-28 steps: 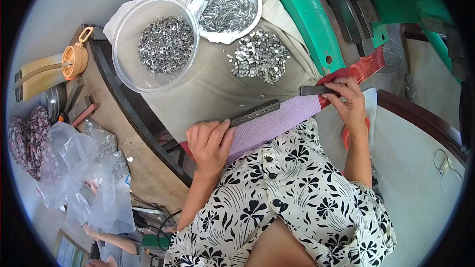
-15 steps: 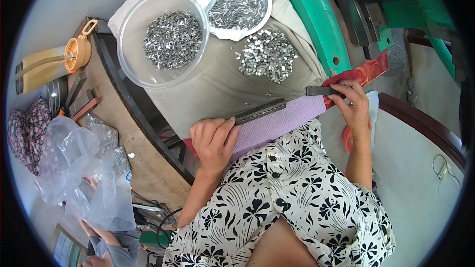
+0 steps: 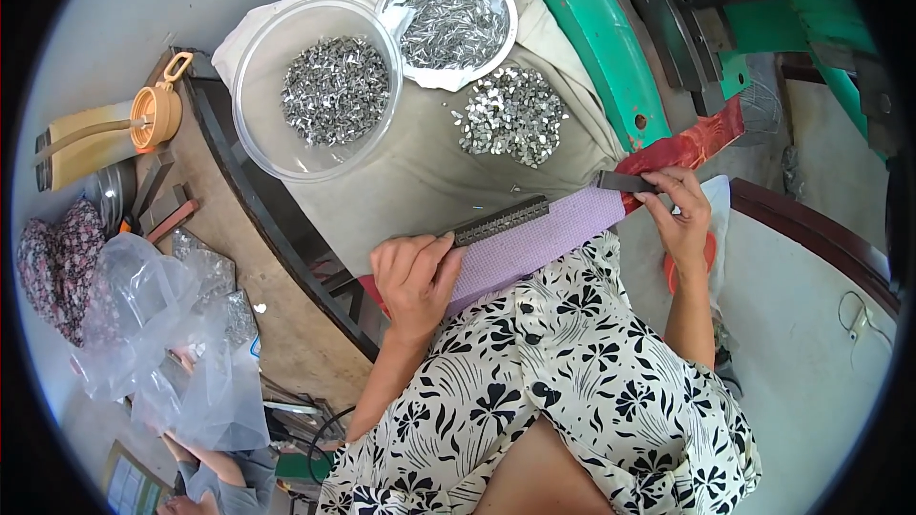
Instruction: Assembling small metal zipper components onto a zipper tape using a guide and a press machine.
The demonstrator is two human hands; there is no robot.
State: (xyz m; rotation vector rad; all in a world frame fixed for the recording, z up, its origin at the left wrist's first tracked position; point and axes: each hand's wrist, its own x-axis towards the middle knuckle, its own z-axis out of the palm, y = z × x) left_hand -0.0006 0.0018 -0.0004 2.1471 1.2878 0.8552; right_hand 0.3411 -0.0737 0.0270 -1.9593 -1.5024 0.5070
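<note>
Head view: our left hand (image 3: 415, 272) pins the near end of a dark loaded metal strip (image 3: 501, 220) lying on the purple pad (image 3: 544, 238); our right hand (image 3: 679, 215) pinches a small dark bar (image 3: 625, 181) at the pad's far edge. A nudge could spill the strip's pieces onto the cloth (image 3: 420, 181).

Person's dress (image 3: 563, 381): white fabric with a dense black floral and leaf print, loose, gathered in folds. Small dark button at the front, just below the purple mat (image 3: 544, 238) across the lap. Both forearms bare from above the elbow down; no sleeves showing there. Left hand (image 3: 415, 277) and right hand (image 3: 679, 219) bare, no gloves; no rings or watch made out.
</note>
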